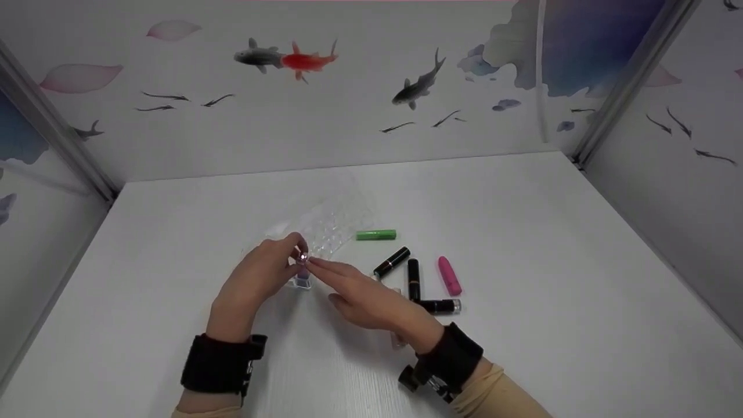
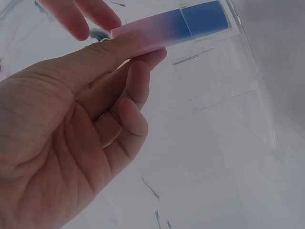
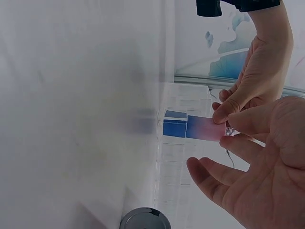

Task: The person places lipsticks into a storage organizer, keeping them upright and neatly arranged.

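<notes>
My left hand (image 1: 261,273) pinches a pink-to-blue lipstick tube (image 2: 159,29) between thumb and forefinger, near its pink end. The tube's blue end sits inside a compartment of a clear plastic lipstick organizer (image 1: 334,226), plain in both wrist views. A faceted, jewel-like knob (image 3: 229,130) tops the pink end. From the right, my right hand (image 1: 371,299) reaches over with fingers mostly straight, two of them right at the knob. Its other fingers hang apart, lower down, in the right wrist view.
Right of the organizer lie a green tube (image 1: 376,234), a bright pink tube (image 1: 449,276) and several black lipstick tubes (image 1: 414,278). Partly behind the right hand is a pale tube (image 1: 397,341). A patterned wall panel (image 1: 348,116) stands along the table's back edge.
</notes>
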A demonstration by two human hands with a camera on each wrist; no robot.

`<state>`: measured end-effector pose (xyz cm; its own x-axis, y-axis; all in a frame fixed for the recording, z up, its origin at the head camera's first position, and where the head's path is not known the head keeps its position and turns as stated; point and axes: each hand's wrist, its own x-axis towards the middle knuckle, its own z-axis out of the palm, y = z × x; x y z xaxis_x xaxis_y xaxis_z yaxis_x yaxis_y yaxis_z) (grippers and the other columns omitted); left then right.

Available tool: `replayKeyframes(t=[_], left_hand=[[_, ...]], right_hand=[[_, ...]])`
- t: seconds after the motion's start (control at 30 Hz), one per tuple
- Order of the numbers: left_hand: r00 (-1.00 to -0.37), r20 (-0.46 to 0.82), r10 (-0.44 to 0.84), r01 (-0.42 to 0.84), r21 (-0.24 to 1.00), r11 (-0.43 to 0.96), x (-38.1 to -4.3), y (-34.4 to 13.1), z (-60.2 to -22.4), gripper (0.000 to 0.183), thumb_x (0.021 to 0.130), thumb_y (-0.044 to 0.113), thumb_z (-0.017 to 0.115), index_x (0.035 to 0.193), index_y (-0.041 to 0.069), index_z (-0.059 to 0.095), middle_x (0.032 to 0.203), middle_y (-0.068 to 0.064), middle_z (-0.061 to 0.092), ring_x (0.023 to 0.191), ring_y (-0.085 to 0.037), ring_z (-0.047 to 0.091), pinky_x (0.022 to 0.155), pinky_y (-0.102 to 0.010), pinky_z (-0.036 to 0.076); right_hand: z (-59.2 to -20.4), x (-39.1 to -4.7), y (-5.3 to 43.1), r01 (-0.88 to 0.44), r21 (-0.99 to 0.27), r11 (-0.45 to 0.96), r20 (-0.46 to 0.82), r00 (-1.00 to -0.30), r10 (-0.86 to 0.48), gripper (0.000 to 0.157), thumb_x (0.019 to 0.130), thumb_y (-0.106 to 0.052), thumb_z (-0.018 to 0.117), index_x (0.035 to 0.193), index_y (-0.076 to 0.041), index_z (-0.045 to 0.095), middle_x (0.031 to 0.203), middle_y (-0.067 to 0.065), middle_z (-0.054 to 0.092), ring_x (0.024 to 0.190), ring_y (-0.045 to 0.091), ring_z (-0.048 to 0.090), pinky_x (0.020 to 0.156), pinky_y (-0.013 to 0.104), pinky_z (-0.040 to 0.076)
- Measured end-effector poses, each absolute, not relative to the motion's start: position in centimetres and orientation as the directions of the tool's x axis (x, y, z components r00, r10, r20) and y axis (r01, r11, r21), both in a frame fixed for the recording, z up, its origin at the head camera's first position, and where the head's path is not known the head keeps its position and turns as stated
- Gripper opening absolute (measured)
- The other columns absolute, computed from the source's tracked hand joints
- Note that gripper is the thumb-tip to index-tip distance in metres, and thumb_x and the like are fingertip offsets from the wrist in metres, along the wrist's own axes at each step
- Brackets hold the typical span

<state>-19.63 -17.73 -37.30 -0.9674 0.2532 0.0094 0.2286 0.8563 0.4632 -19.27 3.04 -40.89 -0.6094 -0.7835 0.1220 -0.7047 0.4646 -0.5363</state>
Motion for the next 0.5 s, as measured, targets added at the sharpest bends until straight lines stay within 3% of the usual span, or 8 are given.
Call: replayKeyframes(t=[0.27,0.5], left_hand=[[-0.971,0.001,0.238,0.210,0.476,0.854,-19.4,-17.7,-37.0,0.025,0.091,0.008,0.072,0.114,0.009,0.064,0.107,-0.008,0.072,0.096,-0.022,0.066,0.083,-0.041,0.055],[-0.964,0.114,0.242,0.267,0.439,0.858,-19.0,-17.1,-36.4,0.031,0.090,0.008,0.073,0.119,0.010,0.063,0.113,-0.011,0.070,0.103,-0.027,0.065,0.089,-0.045,0.055]], right_hand=[[-40.2,-19.5,3.9,-0.674,-0.570,0.471,0.110,-0.630,-0.769,0.061,0.102,-0.002,0.048,0.159,-0.013,0.027,0.166,0.007,0.027,0.153,0.025,0.029,0.123,0.042,0.031],[-38.6,-20.1,6.2,-0.669,-0.566,0.482,0.147,-0.657,-0.739,0.054,0.104,-0.009,0.049,0.156,-0.012,0.034,0.165,0.009,0.030,0.152,0.025,0.032,0.120,0.046,0.034]])
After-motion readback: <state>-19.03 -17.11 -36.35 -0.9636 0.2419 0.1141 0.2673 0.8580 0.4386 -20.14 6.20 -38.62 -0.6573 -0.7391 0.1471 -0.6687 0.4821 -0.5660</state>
